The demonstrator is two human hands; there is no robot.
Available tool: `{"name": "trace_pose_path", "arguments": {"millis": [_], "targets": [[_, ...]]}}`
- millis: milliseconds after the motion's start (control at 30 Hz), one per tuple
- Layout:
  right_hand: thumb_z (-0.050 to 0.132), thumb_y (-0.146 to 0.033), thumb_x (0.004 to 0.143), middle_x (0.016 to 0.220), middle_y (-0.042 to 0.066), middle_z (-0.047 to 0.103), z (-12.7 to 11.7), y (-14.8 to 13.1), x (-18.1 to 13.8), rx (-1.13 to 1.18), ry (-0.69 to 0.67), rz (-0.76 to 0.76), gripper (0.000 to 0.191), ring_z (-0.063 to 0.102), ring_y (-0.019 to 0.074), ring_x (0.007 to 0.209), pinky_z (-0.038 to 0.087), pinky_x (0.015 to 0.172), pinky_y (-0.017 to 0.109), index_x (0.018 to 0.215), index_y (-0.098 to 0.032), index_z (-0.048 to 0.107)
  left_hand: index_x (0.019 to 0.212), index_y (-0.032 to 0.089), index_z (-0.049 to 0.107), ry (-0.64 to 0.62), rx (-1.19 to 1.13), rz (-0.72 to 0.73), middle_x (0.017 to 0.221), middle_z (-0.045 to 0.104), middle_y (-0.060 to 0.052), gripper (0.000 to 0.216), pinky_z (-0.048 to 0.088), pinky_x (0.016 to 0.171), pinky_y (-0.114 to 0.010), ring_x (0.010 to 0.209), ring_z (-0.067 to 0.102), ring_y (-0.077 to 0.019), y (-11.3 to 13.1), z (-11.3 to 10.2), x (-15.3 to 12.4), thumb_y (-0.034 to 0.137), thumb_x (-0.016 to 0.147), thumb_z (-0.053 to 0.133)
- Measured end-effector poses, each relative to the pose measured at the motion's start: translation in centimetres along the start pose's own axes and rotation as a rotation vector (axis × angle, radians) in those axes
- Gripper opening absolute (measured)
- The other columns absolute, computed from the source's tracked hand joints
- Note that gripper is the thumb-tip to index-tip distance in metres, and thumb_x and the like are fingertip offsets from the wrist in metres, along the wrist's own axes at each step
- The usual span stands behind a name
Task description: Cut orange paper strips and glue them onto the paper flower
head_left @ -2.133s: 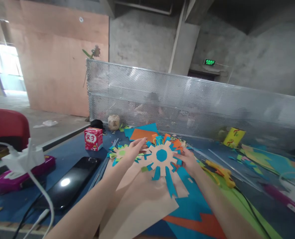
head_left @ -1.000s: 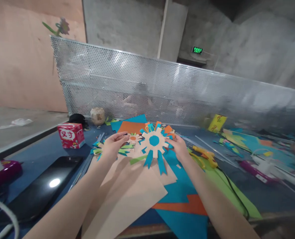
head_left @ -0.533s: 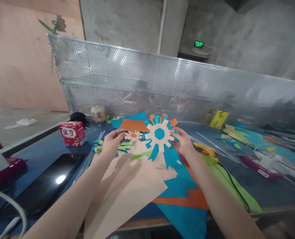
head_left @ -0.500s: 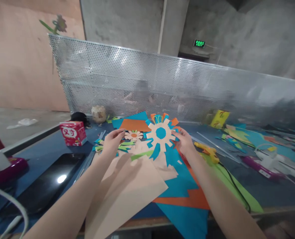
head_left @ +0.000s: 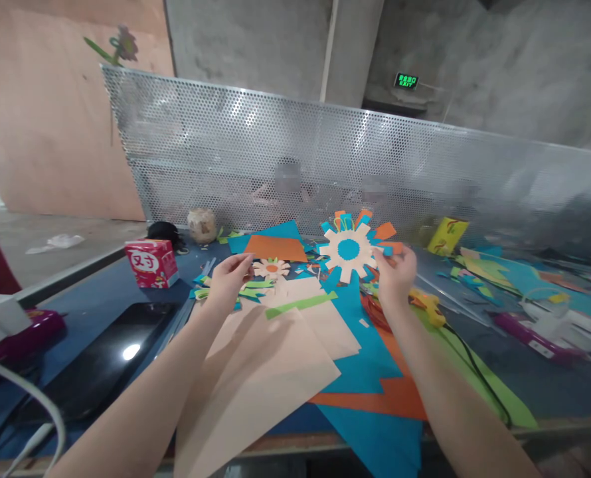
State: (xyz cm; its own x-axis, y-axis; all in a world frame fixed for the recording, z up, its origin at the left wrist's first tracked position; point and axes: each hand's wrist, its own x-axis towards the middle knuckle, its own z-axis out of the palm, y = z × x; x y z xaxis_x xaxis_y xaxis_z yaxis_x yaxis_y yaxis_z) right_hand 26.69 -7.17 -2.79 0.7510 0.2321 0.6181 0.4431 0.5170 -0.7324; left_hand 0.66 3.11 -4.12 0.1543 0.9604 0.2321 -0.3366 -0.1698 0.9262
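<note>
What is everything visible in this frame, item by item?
table: one, dark blue top, under everything
large paper flower: one, peach with blue centre, blue and orange petals, held up in the air
small paper flower: one, peach with orange centre, lying flat
peach sheets: several, overlapping, near edge
blue sheet: one, partly under the peach sheets
green strip: one, on the peach sheets
red carton: one, far left
black phone: one, near left
glue gun: one, yellow, right of centre
yellow box: one, by the screen
perforated screen: one, silver, along the far side
left hand: fingers beside the small paper flower
right hand: fingers pinching the large paper flower's edge
</note>
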Motion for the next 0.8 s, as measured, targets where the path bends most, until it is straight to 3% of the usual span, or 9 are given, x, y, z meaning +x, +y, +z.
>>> {"name": "trace_pose_path", "arguments": {"millis": [100, 200, 333, 400, 500, 533, 600, 733, 800], "targets": [[0.062, -0.027, 0.063, 0.085, 0.005, 0.059, -0.2, -0.4, -0.5, -0.1, 0.001, -0.136, 0.037, 0.059, 0.0167, 0.079, 0.046, 0.074, 0.03, 0.094, -0.018, 0.044, 0.081, 0.015, 0.062, -0.222, -0.079, -0.041, 0.061, 0.054, 0.002, 0.032, 0.042, 0.058, -0.022, 0.057, 0.05, -0.0075, 0.8, 0.6, -0.5, 0.033, 0.056, 0.07], [0.059, -0.028, 0.068, 0.092, 0.006, 0.057, -0.6, -1.0, -1.2, -0.209, -0.141, -0.35, 0.033, 0.057, 0.0171, 0.083, 0.045, 0.075, 0.029, 0.098, -0.02, 0.046, 0.083, 0.018, 0.062, -0.273, -0.214, -0.026, 0.062, 0.055, 0.002, 0.031, 0.043, 0.062, -0.024, 0.06, 0.052, -0.0083, 1.9, 0.6, -1.0, 0.028, 0.055, 0.071], [0.06, -0.034, 0.065, 0.099, 0.006, 0.058, -1.2, -1.4, -1.6, -0.327, -0.884, -0.505, 0.037, 0.054, 0.0201, 0.091, 0.043, 0.076, 0.029, 0.099, -0.023, 0.051, 0.062, 0.021, 0.059, -0.528, -0.275, -0.105, 0.034, 0.035, 0.008, 0.026, 0.042, 0.052, -0.027, 0.034, 0.035, -0.0042, 3.6, 0.1, -2.5, 0.038, 0.049, 0.073], [0.052, -0.039, 0.071, 0.1, 0.005, 0.059, -1.2, -1.4, -1.4, -0.474, -1.099, -0.414, 0.029, 0.054, 0.0196, 0.092, 0.043, 0.077, 0.028, 0.095, -0.024, 0.054, 0.051, 0.021, 0.055, -0.812, -0.14, -0.299, 0.025, 0.029, 0.008, 0.032, 0.042, 0.05, -0.034, 0.027, 0.032, -0.0062, 4.1, -0.1, -3.4, 0.046, 0.041, 0.073], [0.038, -0.04, 0.079, 0.094, 0.004, 0.062, -1.1, -0.9, -0.7, -0.826, -1.024, -0.178, 0.026, 0.055, 0.0189, 0.09, 0.042, 0.077, 0.029, 0.084, -0.024, 0.058, 0.063, 0.022, 0.064, -1.287, 0.117, -0.649, 0.029, 0.045, 0.0, 0.052, 0.044, 0.054, -0.045, 0.04, 0.055, -0.0254, 4.6, -0.3, -4.0, 0.041, 0.017, 0.078], [0.039, -0.041, 0.078, 0.089, 0.006, 0.064, -1.1, -0.5, -0.5, -0.927, -0.983, -0.11, 0.026, 0.057, 0.0204, 0.087, 0.042, 0.075, 0.031, 0.081, -0.023, 0.058, 0.068, 0.022, 0.065, -1.362, 0.172, -0.721, 0.032, 0.049, -0.002, 0.06, 0.044, 0.054, -0.047, 0.048, 0.058, -0.0316, 4.6, -0.4, -3.9, 0.038, 0.011, 0.078], [0.05, -0.041, 0.071, 0.078, 0.011, 0.065, -1.5, 0.3, -0.2, -1.072, -0.927, -0.004, 0.024, 0.059, 0.0259, 0.079, 0.043, 0.069, 0.037, 0.072, -0.02, 0.06, 0.072, 0.021, 0.066, -1.261, 0.156, -0.692, 0.029, 0.045, -0.001, 0.065, 0.044, 0.053, -0.047, 0.052, 0.059, -0.0354, 4.6, -0.7, -3.6, 0.04, 0.011, 0.078], [0.064, -0.029, 0.053, 0.065, 0.016, 0.064, -2.7, 1.8, 0.3, -1.276, -0.856, 0.206, 0.014, 0.061, 0.0327, 0.07, 0.043, 0.061, 0.044, 0.049, -0.018, 0.057, 0.071, 0.023, 0.065, -0.69, -0.07, -0.292, 0.021, 0.02, 0.008, 0.038, 0.046, 0.054, -0.039, 0.039, 0.052, -0.0205, 4.9, -0.9, -2.8, 0.05, 0.045, 0.069], [0.064, -0.02, 0.048, 0.062, 0.015, 0.064, -3.2, 2.2, 0.3, -1.31, -0.832, 0.269, 0.015, 0.061, 0.033, 0.068, 0.043, 0.059, 0.044, 0.04, -0.018, 0.051, 0.082, 0.022, 0.064, -0.582, -0.073, -0.207, 0.03, 0.038, 0.005, 0.031, 0.047, 0.059, -0.034, 0.05, 0.056, -0.0175, 5.0, -0.4, -1.9, 0.039, 0.057, 0.067]]}}
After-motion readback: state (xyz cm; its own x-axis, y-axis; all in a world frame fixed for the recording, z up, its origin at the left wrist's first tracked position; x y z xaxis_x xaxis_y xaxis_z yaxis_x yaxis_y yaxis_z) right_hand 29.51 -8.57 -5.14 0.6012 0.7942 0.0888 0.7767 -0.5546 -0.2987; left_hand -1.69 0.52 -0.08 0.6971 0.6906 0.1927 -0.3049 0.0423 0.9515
